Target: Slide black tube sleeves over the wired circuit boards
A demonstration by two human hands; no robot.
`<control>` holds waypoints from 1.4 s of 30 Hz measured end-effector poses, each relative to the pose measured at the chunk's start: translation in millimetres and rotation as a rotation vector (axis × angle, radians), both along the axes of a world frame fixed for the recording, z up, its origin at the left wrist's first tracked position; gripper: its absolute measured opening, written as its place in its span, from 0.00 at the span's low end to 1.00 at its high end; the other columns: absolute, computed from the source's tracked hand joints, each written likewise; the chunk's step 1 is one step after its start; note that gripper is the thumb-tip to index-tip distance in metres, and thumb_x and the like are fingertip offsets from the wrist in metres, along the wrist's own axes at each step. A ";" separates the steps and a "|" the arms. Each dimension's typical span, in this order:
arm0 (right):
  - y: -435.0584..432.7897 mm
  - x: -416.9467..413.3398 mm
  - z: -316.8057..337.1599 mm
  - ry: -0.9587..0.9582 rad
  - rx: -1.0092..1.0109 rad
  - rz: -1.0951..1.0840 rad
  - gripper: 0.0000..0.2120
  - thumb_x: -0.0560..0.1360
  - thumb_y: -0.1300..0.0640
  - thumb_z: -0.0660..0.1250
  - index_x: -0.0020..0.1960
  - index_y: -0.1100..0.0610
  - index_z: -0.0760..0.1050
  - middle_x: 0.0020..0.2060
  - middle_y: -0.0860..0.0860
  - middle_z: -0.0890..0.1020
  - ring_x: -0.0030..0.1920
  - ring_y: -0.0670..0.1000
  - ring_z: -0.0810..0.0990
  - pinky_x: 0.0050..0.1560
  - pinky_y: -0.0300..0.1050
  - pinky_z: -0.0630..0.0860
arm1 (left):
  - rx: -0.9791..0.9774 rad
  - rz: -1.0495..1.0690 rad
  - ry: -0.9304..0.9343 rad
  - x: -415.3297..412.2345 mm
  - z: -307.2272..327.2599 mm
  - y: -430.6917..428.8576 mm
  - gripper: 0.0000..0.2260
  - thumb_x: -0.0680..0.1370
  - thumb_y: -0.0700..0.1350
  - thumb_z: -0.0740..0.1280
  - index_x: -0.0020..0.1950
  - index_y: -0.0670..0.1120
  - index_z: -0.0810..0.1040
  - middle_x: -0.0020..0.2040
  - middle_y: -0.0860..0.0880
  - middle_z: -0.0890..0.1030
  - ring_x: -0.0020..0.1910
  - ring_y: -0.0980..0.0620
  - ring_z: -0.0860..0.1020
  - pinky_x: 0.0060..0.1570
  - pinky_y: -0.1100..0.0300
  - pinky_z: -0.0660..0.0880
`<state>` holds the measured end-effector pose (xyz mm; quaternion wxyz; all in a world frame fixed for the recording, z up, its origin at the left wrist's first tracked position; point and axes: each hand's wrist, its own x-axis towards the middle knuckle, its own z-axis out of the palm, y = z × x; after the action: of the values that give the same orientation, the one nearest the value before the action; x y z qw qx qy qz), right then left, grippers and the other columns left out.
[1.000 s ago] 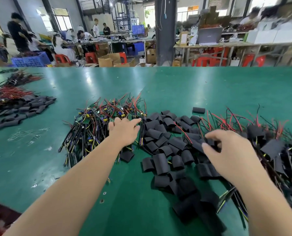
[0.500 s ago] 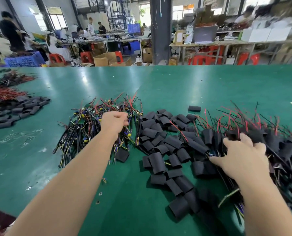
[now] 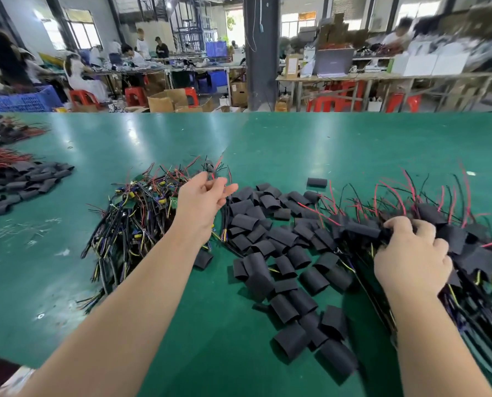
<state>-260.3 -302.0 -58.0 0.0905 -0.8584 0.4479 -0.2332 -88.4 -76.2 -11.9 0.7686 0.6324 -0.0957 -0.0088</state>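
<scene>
Left hand (image 3: 203, 202) pinches thin red-and-black wires (image 3: 213, 169); right hand (image 3: 411, 253) grips one black tube sleeve (image 3: 362, 229), lying crosswise, pointing left.

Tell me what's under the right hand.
The right hand lies on the sleeved wire pile, fingers curled round a black sleeve. What its palm covers cannot be seen.

Factory assembly hall, long green workbench (image 3: 296, 144), seated workers (image 3: 81, 73), cardboard boxes (image 3: 167, 101)

Matt black on glossy green
Dull, matt black tube sleeves (image 3: 279, 239); smooth plastic-coated wires (image 3: 130, 224); slick, light-reflecting green table top (image 3: 267, 138), scuffed at left.
</scene>
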 end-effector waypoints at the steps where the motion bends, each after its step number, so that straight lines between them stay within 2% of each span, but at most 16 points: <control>1: -2.3 -1.1 0.1 -0.023 0.009 0.001 0.18 0.73 0.63 0.66 0.63 0.54 0.73 0.67 0.60 0.68 0.61 0.66 0.67 0.58 0.57 0.65 | 0.007 -0.034 -0.015 -6.0 2.0 -2.0 0.05 0.80 0.35 0.62 0.54 0.41 0.73 0.48 0.43 0.74 0.39 0.58 0.83 0.35 0.66 0.70; 5: 1.6 -1.4 5.1 -0.073 0.090 0.103 0.23 0.69 0.55 0.74 0.63 0.54 0.76 0.69 0.60 0.66 0.64 0.65 0.64 0.62 0.58 0.62 | 0.118 -0.174 -0.118 -37.9 8.1 -10.3 0.14 0.81 0.34 0.60 0.62 0.48 0.73 0.46 0.43 0.75 0.45 0.56 0.84 0.39 0.64 0.71; 8: 8.2 1.1 10.3 -0.404 0.034 0.220 0.16 0.71 0.52 0.73 0.58 0.54 0.80 0.64 0.58 0.72 0.62 0.64 0.68 0.61 0.55 0.64 | 0.260 -0.285 -0.178 -67.1 6.6 -19.9 0.23 0.80 0.34 0.61 0.73 0.48 0.64 0.43 0.46 0.77 0.43 0.56 0.84 0.38 0.67 0.76; 9: 11.1 1.2 13.4 -0.546 0.109 0.333 0.14 0.73 0.51 0.71 0.57 0.52 0.80 0.58 0.55 0.76 0.58 0.62 0.73 0.59 0.51 0.67 | 0.298 -0.333 -0.197 -76.4 3.9 -24.0 0.24 0.80 0.34 0.61 0.74 0.48 0.63 0.42 0.44 0.76 0.42 0.57 0.84 0.37 0.68 0.76; 11: 21.3 0.9 21.4 -0.771 0.523 0.585 0.10 0.75 0.50 0.68 0.57 0.47 0.77 0.48 0.50 0.82 0.48 0.54 0.81 0.50 0.39 0.74 | 0.364 -0.434 -0.236 -92.6 -5.4 -34.8 0.24 0.79 0.33 0.62 0.74 0.47 0.63 0.41 0.44 0.73 0.42 0.57 0.84 0.36 0.69 0.75; 13: 27.3 1.7 23.5 -0.828 0.787 0.711 0.12 0.76 0.54 0.69 0.57 0.44 0.75 0.44 0.50 0.84 0.40 0.50 0.83 0.43 0.35 0.77 | 0.428 -0.525 -0.259 -106.2 -16.4 -45.4 0.23 0.79 0.33 0.63 0.73 0.45 0.65 0.41 0.48 0.71 0.43 0.56 0.83 0.36 0.68 0.74; 18: 22.1 -0.3 24.1 -0.690 0.511 0.516 0.10 0.74 0.62 0.70 0.51 0.49 0.81 0.41 0.51 0.84 0.38 0.44 0.81 0.47 0.39 0.77 | 0.587 -0.624 -0.443 -118.4 -36.2 -59.5 0.21 0.79 0.38 0.64 0.72 0.49 0.69 0.43 0.59 0.75 0.45 0.59 0.82 0.46 0.68 0.74; 21: 15.6 -6.3 26.1 -0.570 0.252 0.293 0.10 0.72 0.62 0.68 0.51 0.55 0.83 0.38 0.51 0.83 0.39 0.49 0.80 0.46 0.40 0.70 | 0.716 -0.571 -0.565 -115.2 -42.7 -62.5 0.18 0.79 0.46 0.64 0.70 0.50 0.72 0.50 0.59 0.74 0.52 0.62 0.75 0.52 0.71 0.68; 25: 12.9 -10.4 22.1 -0.321 0.102 0.287 0.07 0.68 0.64 0.69 0.42 0.54 0.83 0.52 0.57 0.79 0.54 0.62 0.75 0.53 0.48 0.68 | 1.023 -0.526 -0.751 -110.1 -62.5 -61.8 0.21 0.77 0.59 0.63 0.69 0.57 0.71 0.65 0.57 0.70 0.66 0.56 0.64 0.66 0.55 0.58; 28: 20.3 -6.0 16.8 -0.060 0.025 0.396 0.03 0.66 0.50 0.75 0.38 0.46 0.82 0.63 0.51 0.71 0.62 0.60 0.65 0.59 0.52 0.63 | 1.095 -0.451 -0.816 -108.9 -71.5 -58.7 0.23 0.76 0.60 0.64 0.69 0.56 0.70 0.67 0.57 0.67 0.69 0.54 0.60 0.66 0.56 0.52; 30: 22.4 -4.5 11.7 0.226 0.054 0.506 0.11 0.62 0.37 0.74 0.42 0.38 0.80 0.67 0.46 0.66 0.66 0.55 0.60 0.64 0.52 0.58 | 1.016 -0.352 -0.816 -108.1 -72.7 -55.7 0.25 0.73 0.58 0.67 0.69 0.55 0.69 0.66 0.56 0.67 0.67 0.54 0.61 0.64 0.59 0.54; 33: 22.2 -4.1 9.0 0.417 0.115 0.544 0.10 0.63 0.36 0.74 0.39 0.36 0.78 0.66 0.43 0.64 0.65 0.53 0.61 0.61 0.49 0.56 | 0.989 -0.327 -0.761 -107.7 -74.5 -51.4 0.28 0.70 0.58 0.69 0.68 0.55 0.66 0.64 0.57 0.66 0.66 0.54 0.60 0.63 0.60 0.56; 36: 17.2 -5.1 9.8 0.368 0.155 0.598 0.10 0.66 0.43 0.75 0.33 0.41 0.75 0.57 0.43 0.70 0.59 0.50 0.68 0.55 0.45 0.58 | 0.974 -0.306 -0.714 -106.9 -76.1 -48.9 0.28 0.70 0.57 0.69 0.68 0.55 0.65 0.64 0.58 0.66 0.65 0.55 0.60 0.63 0.61 0.57; 38: 12.6 -5.7 10.7 0.173 0.222 0.648 0.10 0.68 0.49 0.76 0.32 0.49 0.78 0.46 0.46 0.76 0.50 0.49 0.75 0.50 0.42 0.66 | 0.960 -0.284 -0.716 -106.9 -75.3 -48.5 0.28 0.70 0.57 0.69 0.69 0.55 0.64 0.64 0.58 0.66 0.64 0.56 0.61 0.62 0.62 0.57; 40: 9.5 -6.6 11.5 -0.081 0.236 0.569 0.12 0.71 0.54 0.74 0.32 0.57 0.77 0.35 0.48 0.77 0.39 0.47 0.75 0.38 0.39 0.65 | 0.942 -0.264 -0.723 -107.3 -75.3 -48.2 0.28 0.71 0.56 0.68 0.68 0.55 0.64 0.63 0.58 0.66 0.62 0.57 0.61 0.60 0.62 0.57; 42: 6.8 -5.2 10.4 -0.225 0.189 0.405 0.11 0.73 0.56 0.71 0.35 0.59 0.74 0.33 0.50 0.77 0.35 0.47 0.73 0.36 0.41 0.62 | 0.932 -0.244 -0.735 -107.5 -76.6 -47.5 0.26 0.72 0.56 0.67 0.68 0.55 0.65 0.62 0.59 0.67 0.60 0.57 0.62 0.58 0.63 0.57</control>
<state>-265.5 -295.3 -47.6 0.2645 -0.8871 0.2734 -0.2615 -195.9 -123.7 -88.6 0.3209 0.8485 -0.4128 0.0813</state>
